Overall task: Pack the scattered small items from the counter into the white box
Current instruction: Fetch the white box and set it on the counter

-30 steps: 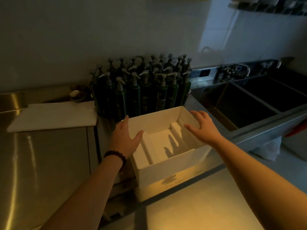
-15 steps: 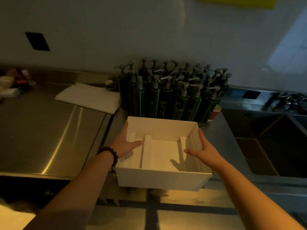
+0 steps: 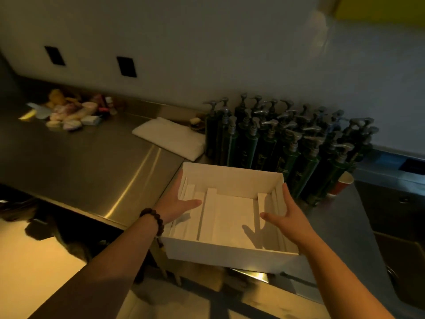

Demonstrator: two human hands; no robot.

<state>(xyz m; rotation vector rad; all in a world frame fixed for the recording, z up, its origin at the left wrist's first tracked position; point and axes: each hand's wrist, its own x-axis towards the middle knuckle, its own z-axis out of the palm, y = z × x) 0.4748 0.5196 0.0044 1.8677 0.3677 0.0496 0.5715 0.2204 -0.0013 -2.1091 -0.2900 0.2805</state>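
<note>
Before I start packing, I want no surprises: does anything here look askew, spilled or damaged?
Nothing looks spilled or damaged. The white box juts past the counter edge, held on both sides by the left hand and right hand. The small items lie heaped far left.

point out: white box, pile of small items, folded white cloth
white box (image 3: 232, 178): head view, inner face of the far wall.
pile of small items (image 3: 69, 111): head view, middle of the heap, far left counter.
folded white cloth (image 3: 170, 137): head view, centre of its top.

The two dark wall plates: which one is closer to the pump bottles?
The right-hand plate; the other plate sits farther left, away from the green pump bottles.
</note>
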